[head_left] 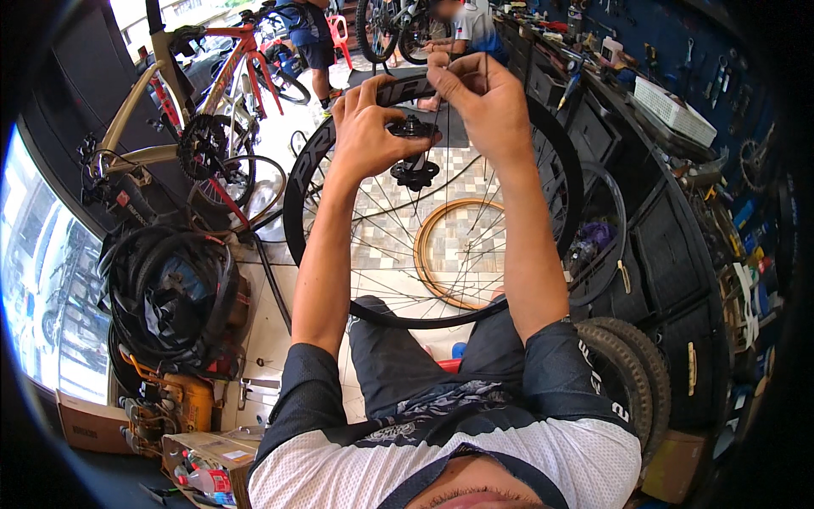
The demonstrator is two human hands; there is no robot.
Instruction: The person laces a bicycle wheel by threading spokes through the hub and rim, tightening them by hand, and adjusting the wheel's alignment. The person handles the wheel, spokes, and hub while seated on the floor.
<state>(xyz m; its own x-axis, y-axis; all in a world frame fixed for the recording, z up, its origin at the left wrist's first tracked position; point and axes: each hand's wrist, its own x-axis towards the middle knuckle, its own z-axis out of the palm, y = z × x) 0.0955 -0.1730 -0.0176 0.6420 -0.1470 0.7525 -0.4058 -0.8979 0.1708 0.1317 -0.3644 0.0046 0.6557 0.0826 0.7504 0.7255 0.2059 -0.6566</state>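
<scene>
A black bicycle rim (296, 197) stands over my lap, with thin spokes running across it. In its upper part is a black hub (414, 174), with spokes fanning from it. My left hand (366, 136) curls around the hub, thumb across its body, fingers bent near the rim's far edge. Beside it, my right hand (485, 102) pinches a thin dark spoke (448, 114) at the far side of the rim. The fingertips partly cover the spoke's end, so whether it sits in the rim cannot be made out.
A tan hoop (421, 246) lies on the tiled floor. Bike frames (136, 157) and a pile of black tyres (161, 288) stand left, near an orange compressor (191, 399). Right are a tool-covered bench, a white basket (674, 110) and knobby tyres (632, 365). Two people are ahead.
</scene>
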